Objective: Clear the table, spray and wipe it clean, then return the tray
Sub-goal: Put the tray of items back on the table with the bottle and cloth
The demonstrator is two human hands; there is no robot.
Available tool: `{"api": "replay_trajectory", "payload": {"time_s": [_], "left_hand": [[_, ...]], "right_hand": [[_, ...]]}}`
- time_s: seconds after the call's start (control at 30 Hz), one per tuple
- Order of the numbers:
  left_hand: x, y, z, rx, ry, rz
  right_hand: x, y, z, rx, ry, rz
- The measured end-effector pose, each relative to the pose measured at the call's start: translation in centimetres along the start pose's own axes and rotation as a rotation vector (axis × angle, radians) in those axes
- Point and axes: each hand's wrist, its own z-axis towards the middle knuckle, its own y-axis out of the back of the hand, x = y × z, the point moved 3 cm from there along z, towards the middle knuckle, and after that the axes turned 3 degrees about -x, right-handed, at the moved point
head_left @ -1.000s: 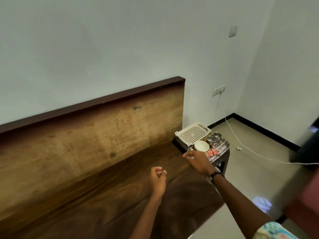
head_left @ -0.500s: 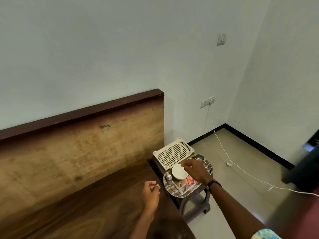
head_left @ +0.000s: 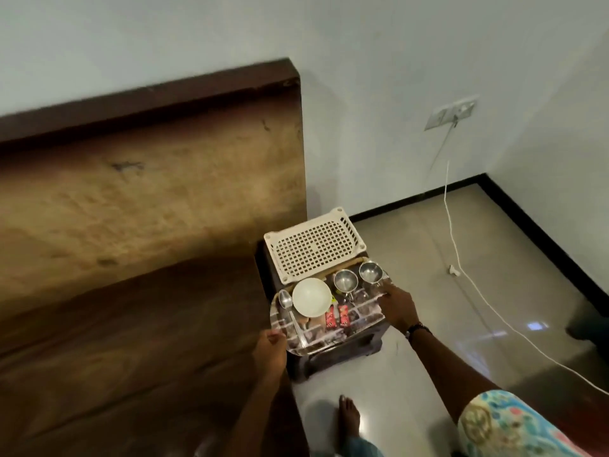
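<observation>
A shiny tray [head_left: 364,319] rests on a small dark table [head_left: 342,352] beside the bed. On the tray lie a white bowl [head_left: 311,297], a spoon [head_left: 287,303], two steel cups [head_left: 345,280] and two red packets [head_left: 336,316]. My left hand [head_left: 270,352] grips the tray's near left rim. My right hand [head_left: 397,306] holds its right rim, just below the right-hand cup.
A cream perforated plastic basket [head_left: 313,247] sits upside down on the table behind the tray. The dark wooden bed base [head_left: 138,344] and headboard [head_left: 148,192] fill the left. A white cable [head_left: 461,268] runs from a wall socket across the tiled floor. My bare foot [head_left: 349,418] stands near the table.
My view has dropped and swung toward the small table. My left hand came over from the bed to the tray's left rim, and my right hand shifted from above the bowl to the right rim.
</observation>
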Motion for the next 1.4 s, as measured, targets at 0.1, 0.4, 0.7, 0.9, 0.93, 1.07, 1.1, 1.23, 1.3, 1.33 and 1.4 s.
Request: {"api": "replay_trajectory", "payload": {"time_s": [0.1,0.4,0.7,0.9,0.93,1.07,1.1,1.23,1.3,1.33,1.4], "left_hand": [[0.0,-2.1,1.3,-0.052,0.044,0.121],[1.1,-6.2,6.7,-0.128,0.096,0.210],[2.4,-6.6,8.9,-0.163,0.104,0.296],[2.9,-4.7,7.1,-0.175,0.142,0.222],[2.9,-4.0,6.6,-0.177,0.142,0.195],[3.1,-0.1,5.5,-0.180,0.111,0.107],[3.2,1.4,5.2,-0.189,0.092,0.082],[3.8,7.6,4.5,-0.222,0.062,-0.068],[5.1,11.2,4.6,-0.227,0.093,-0.192],[5.7,12.7,4.7,-0.229,0.110,-0.256],[6.9,16.5,4.4,-0.236,0.125,-0.389]], "right_hand": [[-2.5,-1.0,3.5,-0.030,-0.003,0.053],[-7.8,-3.6,11.0,-0.050,-0.080,0.078],[-10.0,-4.6,12.6,-0.025,-0.024,0.088],[-9.8,-3.8,8.9,-0.035,-0.018,0.133],[-9.1,-3.5,7.9,-0.038,-0.017,0.139],[-6.9,-3.1,4.5,-0.080,-0.003,0.131],[-6.0,-3.3,3.5,-0.085,-0.011,0.128],[-2.0,-4.2,-0.5,-0.127,-0.004,0.150],[0.4,-4.9,-2.9,-0.138,0.024,0.146],[1.4,-5.3,-3.9,-0.134,0.025,0.148],[3.3,-6.7,-6.1,-0.117,0.023,0.166]]}}
